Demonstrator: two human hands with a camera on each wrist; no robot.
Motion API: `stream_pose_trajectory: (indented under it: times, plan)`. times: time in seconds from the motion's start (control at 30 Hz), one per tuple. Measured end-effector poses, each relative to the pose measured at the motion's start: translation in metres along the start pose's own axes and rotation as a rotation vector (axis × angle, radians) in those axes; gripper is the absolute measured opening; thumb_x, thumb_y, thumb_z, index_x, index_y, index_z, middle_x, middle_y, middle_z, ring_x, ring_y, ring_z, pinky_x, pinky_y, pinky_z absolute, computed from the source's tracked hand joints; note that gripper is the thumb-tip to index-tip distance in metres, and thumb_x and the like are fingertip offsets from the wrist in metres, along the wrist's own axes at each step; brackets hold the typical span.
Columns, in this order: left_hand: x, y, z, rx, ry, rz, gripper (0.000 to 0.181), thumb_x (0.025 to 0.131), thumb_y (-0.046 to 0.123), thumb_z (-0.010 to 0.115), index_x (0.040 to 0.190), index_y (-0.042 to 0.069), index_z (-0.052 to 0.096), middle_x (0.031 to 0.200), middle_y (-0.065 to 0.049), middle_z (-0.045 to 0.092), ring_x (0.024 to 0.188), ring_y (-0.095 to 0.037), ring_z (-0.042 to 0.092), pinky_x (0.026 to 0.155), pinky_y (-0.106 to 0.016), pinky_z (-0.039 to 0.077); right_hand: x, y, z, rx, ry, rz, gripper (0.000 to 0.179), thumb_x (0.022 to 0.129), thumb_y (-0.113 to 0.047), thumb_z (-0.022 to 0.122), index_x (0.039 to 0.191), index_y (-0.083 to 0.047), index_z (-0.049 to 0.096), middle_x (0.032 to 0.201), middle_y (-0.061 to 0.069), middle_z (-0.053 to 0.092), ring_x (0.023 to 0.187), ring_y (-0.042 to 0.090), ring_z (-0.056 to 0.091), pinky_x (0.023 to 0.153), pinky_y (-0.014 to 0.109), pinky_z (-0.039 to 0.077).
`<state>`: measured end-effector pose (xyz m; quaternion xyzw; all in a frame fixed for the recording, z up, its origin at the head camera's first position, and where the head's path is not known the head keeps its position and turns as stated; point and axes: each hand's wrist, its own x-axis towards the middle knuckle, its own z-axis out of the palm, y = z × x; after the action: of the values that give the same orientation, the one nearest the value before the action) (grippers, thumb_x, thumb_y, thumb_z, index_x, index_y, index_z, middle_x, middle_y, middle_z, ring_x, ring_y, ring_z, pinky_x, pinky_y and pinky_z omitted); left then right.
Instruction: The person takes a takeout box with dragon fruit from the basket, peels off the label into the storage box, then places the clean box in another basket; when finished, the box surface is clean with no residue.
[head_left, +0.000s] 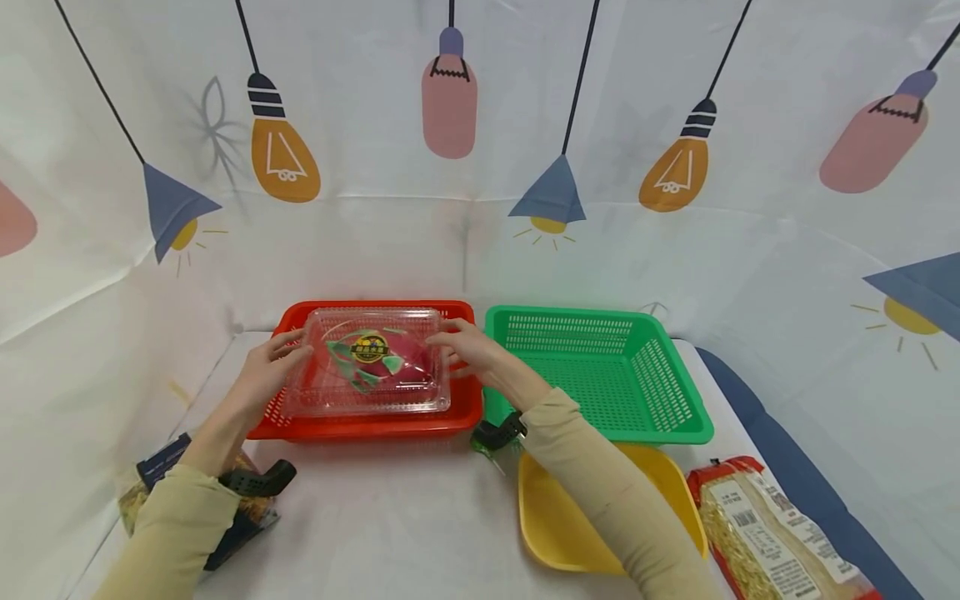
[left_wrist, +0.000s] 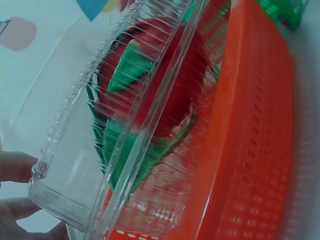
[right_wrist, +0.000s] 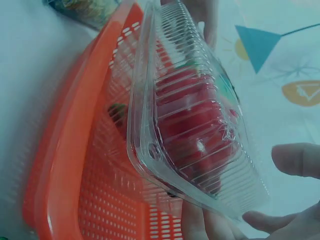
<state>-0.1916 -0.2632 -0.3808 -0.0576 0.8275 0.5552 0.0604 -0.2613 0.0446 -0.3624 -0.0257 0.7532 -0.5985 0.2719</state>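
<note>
A clear plastic clamshell box (head_left: 307, 392) with a round label on its lid is over the red basket (head_left: 375, 429), tilted in both wrist views. Inside it lies a pink-red dragon fruit (left_wrist: 165, 65) with green scales. My left hand (head_left: 258, 379) grips the box's left end, fingertips at its corner. At the opposite end, my right hand (head_left: 476, 354) holds the box with some fingers under the edge, while the raised thumb (right_wrist: 297, 159) stands apart from the plastic. Part of the basket's floor is hidden behind the box.
A green basket (head_left: 570, 379) stands to the right, with a yellow bin (head_left: 540, 533) in front, partly under my right sleeve. A red-and-clear food packet (head_left: 772, 533) lies at the right edge. Another packet (head_left: 161, 458) lies beneath my left forearm. A patterned cloth wall rises behind.
</note>
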Motion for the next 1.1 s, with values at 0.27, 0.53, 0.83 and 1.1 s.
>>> stream_pose_trajectory:
  times: [0.27,0.53,0.83,1.1]
  plan:
    - [-0.011,0.007,0.003,0.02,0.034,0.023,0.07,0.105,0.044,0.044,0.16,0.009,0.019,0.157,-0.03,0.028,0.139,-0.048,0.033,0.111,-0.06,0.035,-0.015,0.0,-0.003,0.007,0.009,-0.046,0.06,0.098,-0.028,0.063,0.15,-0.011,0.036,0.101,0.007,0.064,0.079,0.018,0.061,0.078,0.032,0.057]
    - [-0.024,0.012,0.005,0.047,0.047,0.043,0.073,0.103,0.049,0.046,0.159,0.01,0.022,0.155,-0.029,0.032,0.137,-0.046,0.036,0.086,-0.022,0.052,-0.024,0.005,-0.003,0.015,0.03,-0.104,0.059,0.098,-0.024,0.064,0.15,-0.009,0.039,0.103,0.008,0.063,0.07,0.016,0.059,0.073,0.027,0.056]
    - [-0.039,0.021,0.009,0.025,0.061,0.088,0.073,0.103,0.048,0.047,0.159,0.008,0.022,0.152,-0.028,0.035,0.131,-0.041,0.041,0.076,-0.012,0.049,-0.046,0.01,-0.004,0.0,0.063,-0.155,0.062,0.096,-0.024,0.066,0.151,-0.014,0.039,0.117,0.014,0.056,0.095,0.022,0.061,0.085,0.035,0.055]
    - [-0.057,0.016,0.014,0.067,0.078,0.117,0.068,0.104,0.043,0.046,0.159,0.009,0.023,0.145,-0.025,0.041,0.123,-0.03,0.045,0.077,-0.01,0.047,-0.068,0.015,0.0,-0.037,0.066,-0.212,0.061,0.096,-0.023,0.066,0.152,-0.017,0.041,0.102,0.01,0.056,0.086,0.019,0.058,0.08,0.031,0.053]
